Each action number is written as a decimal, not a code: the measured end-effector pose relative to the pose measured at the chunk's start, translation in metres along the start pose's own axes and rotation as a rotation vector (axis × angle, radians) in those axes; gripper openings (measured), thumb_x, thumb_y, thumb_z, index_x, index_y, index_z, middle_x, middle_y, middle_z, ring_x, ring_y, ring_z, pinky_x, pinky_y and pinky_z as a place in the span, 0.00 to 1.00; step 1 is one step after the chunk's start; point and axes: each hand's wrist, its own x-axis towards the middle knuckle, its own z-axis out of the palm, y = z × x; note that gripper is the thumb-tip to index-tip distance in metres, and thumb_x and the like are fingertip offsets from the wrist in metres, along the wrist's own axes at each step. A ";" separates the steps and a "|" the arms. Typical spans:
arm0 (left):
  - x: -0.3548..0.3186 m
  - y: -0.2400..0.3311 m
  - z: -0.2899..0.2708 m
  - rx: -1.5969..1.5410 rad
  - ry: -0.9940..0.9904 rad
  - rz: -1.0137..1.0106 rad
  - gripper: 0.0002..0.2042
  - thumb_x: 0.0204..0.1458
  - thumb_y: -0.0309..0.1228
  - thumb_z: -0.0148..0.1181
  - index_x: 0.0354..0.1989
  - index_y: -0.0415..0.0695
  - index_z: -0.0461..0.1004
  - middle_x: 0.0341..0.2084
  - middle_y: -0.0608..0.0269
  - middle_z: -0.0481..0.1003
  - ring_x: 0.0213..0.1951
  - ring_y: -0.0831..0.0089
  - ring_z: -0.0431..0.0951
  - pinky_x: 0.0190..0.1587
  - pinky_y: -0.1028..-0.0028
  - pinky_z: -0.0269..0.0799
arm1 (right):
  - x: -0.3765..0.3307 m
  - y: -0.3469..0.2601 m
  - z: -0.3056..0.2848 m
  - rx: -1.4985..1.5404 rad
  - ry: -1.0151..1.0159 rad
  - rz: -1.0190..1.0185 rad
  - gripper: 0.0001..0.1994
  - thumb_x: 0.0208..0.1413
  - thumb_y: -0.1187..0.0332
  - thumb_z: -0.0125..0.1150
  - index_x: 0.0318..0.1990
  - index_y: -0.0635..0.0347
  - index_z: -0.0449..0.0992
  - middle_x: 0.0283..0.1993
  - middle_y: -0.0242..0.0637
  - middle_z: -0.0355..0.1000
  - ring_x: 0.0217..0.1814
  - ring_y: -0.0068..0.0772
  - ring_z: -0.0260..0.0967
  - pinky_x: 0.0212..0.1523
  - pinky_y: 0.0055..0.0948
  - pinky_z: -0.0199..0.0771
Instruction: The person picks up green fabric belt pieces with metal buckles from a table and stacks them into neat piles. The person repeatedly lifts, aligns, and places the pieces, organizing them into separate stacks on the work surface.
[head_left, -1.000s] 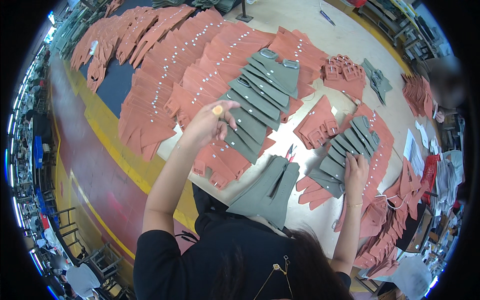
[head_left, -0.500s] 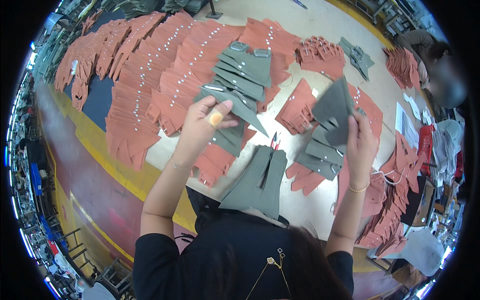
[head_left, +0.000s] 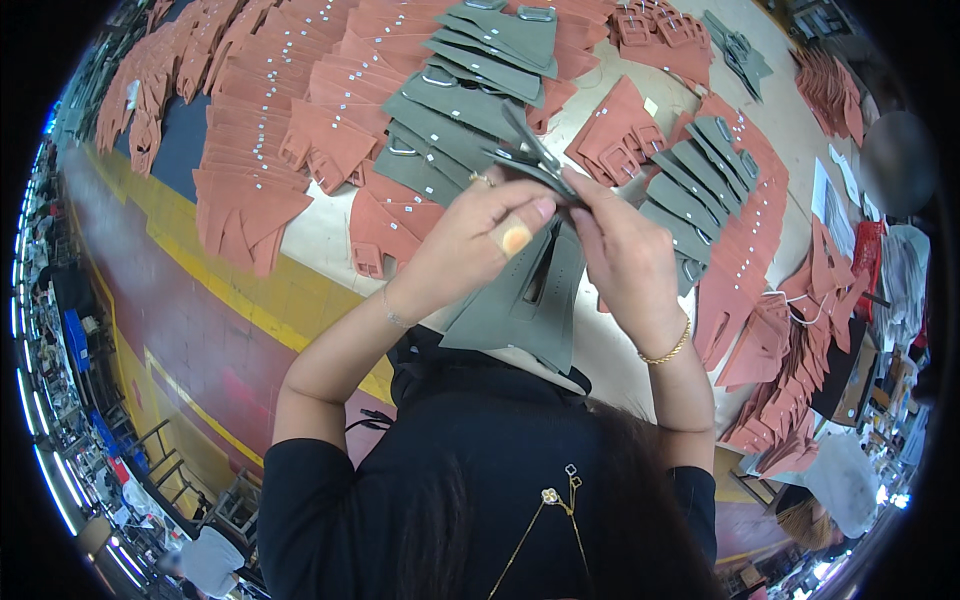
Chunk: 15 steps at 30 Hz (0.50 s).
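Observation:
My left hand (head_left: 478, 240) and my right hand (head_left: 622, 255) meet close under the camera, both pinching one grey-green cut leather piece (head_left: 530, 158) held edge-on, with a metal buckle at its end. Below the hands a stack of grey-green pieces (head_left: 528, 310) lies at the table's near edge. A fanned row of grey-green buckle straps (head_left: 470, 85) spreads behind the hands. A second grey-green row (head_left: 690, 185) lies to the right.
Rust-brown leather pieces (head_left: 260, 110) cover the beige table (head_left: 320, 235) in overlapping rows left and right, with heaps (head_left: 790, 350) at the right edge. A yellow and red floor strip (head_left: 200, 300) runs left of the table. Another person (head_left: 830, 490) is at the lower right.
My right hand lifted a grey piece from the right row and brought it to the middle. My left hand left the left row and joined it. The view moved closer to the table.

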 end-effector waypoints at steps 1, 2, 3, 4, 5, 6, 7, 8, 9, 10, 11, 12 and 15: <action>-0.007 -0.001 0.001 -0.183 0.024 -0.195 0.12 0.62 0.34 0.51 0.38 0.36 0.75 0.32 0.64 0.73 0.29 0.78 0.73 0.33 0.78 0.69 | -0.004 0.003 -0.003 0.052 -0.056 0.073 0.14 0.55 0.75 0.60 0.50 0.60 0.76 0.30 0.42 0.76 0.27 0.37 0.76 0.28 0.31 0.73; -0.020 0.001 0.004 -0.337 0.049 -0.382 0.12 0.62 0.34 0.52 0.39 0.36 0.75 0.32 0.64 0.73 0.29 0.78 0.74 0.34 0.78 0.70 | -0.008 0.005 -0.006 0.093 -0.102 0.141 0.13 0.56 0.75 0.59 0.50 0.60 0.76 0.29 0.41 0.76 0.27 0.36 0.76 0.27 0.31 0.73; -0.032 0.001 0.005 -0.490 0.073 -0.569 0.12 0.62 0.34 0.52 0.40 0.37 0.75 0.32 0.64 0.74 0.29 0.77 0.75 0.34 0.77 0.72 | -0.011 0.007 -0.009 0.104 -0.143 0.192 0.13 0.56 0.76 0.58 0.50 0.60 0.76 0.28 0.41 0.75 0.26 0.34 0.76 0.27 0.30 0.73; -0.044 -0.002 0.000 -0.431 -0.036 -0.665 0.12 0.62 0.34 0.53 0.41 0.36 0.75 0.32 0.63 0.74 0.30 0.77 0.76 0.34 0.77 0.72 | -0.015 0.008 -0.013 0.137 -0.175 0.232 0.13 0.56 0.76 0.58 0.49 0.60 0.76 0.28 0.41 0.75 0.25 0.33 0.76 0.26 0.30 0.73; -0.056 -0.007 -0.011 -0.370 -0.147 -0.760 0.12 0.62 0.34 0.53 0.43 0.36 0.75 0.32 0.63 0.74 0.30 0.77 0.76 0.35 0.77 0.72 | -0.017 0.010 -0.016 0.138 -0.201 0.257 0.13 0.57 0.76 0.57 0.49 0.60 0.76 0.27 0.41 0.75 0.24 0.32 0.75 0.26 0.29 0.72; -0.068 -0.013 -0.017 -0.290 -0.261 -0.870 0.13 0.61 0.35 0.54 0.45 0.36 0.74 0.32 0.63 0.74 0.31 0.76 0.77 0.35 0.77 0.73 | -0.019 0.011 -0.020 0.123 -0.223 0.263 0.12 0.57 0.76 0.57 0.49 0.60 0.76 0.26 0.40 0.74 0.23 0.32 0.75 0.26 0.29 0.72; -0.080 -0.016 -0.016 -0.266 -0.285 -0.877 0.13 0.60 0.35 0.55 0.45 0.36 0.74 0.33 0.60 0.74 0.31 0.75 0.76 0.35 0.75 0.72 | -0.020 0.012 -0.024 0.122 -0.228 0.276 0.12 0.57 0.77 0.56 0.49 0.61 0.76 0.26 0.40 0.74 0.23 0.33 0.74 0.26 0.30 0.72; -0.093 -0.019 -0.015 -0.227 -0.310 -0.900 0.14 0.59 0.35 0.56 0.45 0.35 0.74 0.33 0.57 0.74 0.31 0.74 0.76 0.36 0.74 0.71 | -0.021 0.013 -0.028 0.105 -0.230 0.270 0.12 0.57 0.77 0.56 0.48 0.61 0.76 0.25 0.40 0.74 0.22 0.35 0.73 0.26 0.31 0.72; -0.104 -0.022 -0.011 -0.188 -0.335 -0.913 0.15 0.57 0.35 0.57 0.45 0.34 0.73 0.34 0.55 0.75 0.31 0.73 0.75 0.36 0.72 0.71 | -0.022 0.013 -0.030 0.083 -0.231 0.267 0.12 0.57 0.77 0.55 0.48 0.61 0.76 0.25 0.40 0.73 0.21 0.37 0.73 0.26 0.32 0.73; -0.112 -0.025 -0.006 -0.145 -0.306 -0.861 0.15 0.57 0.35 0.58 0.46 0.34 0.73 0.33 0.54 0.75 0.32 0.73 0.75 0.37 0.72 0.71 | -0.023 0.013 -0.032 0.077 -0.219 0.259 0.12 0.57 0.77 0.55 0.48 0.61 0.76 0.24 0.38 0.72 0.20 0.35 0.71 0.25 0.32 0.72; -0.118 -0.027 -0.001 -0.102 -0.274 -0.797 0.16 0.57 0.35 0.58 0.47 0.34 0.73 0.33 0.54 0.75 0.32 0.72 0.75 0.37 0.71 0.71 | -0.024 0.013 -0.034 0.066 -0.206 0.252 0.12 0.56 0.78 0.55 0.48 0.61 0.76 0.22 0.37 0.71 0.18 0.34 0.70 0.24 0.32 0.71; -0.122 -0.029 0.002 -0.041 -0.267 -0.774 0.17 0.57 0.35 0.58 0.48 0.34 0.72 0.33 0.54 0.75 0.33 0.72 0.75 0.38 0.71 0.70 | -0.024 0.013 -0.035 0.042 -0.199 0.243 0.12 0.56 0.78 0.55 0.48 0.61 0.76 0.21 0.36 0.70 0.17 0.32 0.69 0.24 0.32 0.70; -0.126 -0.032 0.008 -0.061 -0.177 -0.815 0.18 0.55 0.36 0.60 0.48 0.34 0.72 0.33 0.53 0.75 0.34 0.69 0.75 0.39 0.70 0.71 | -0.025 0.012 -0.035 0.035 -0.192 0.202 0.13 0.55 0.79 0.56 0.48 0.60 0.76 0.24 0.38 0.73 0.20 0.35 0.72 0.25 0.33 0.72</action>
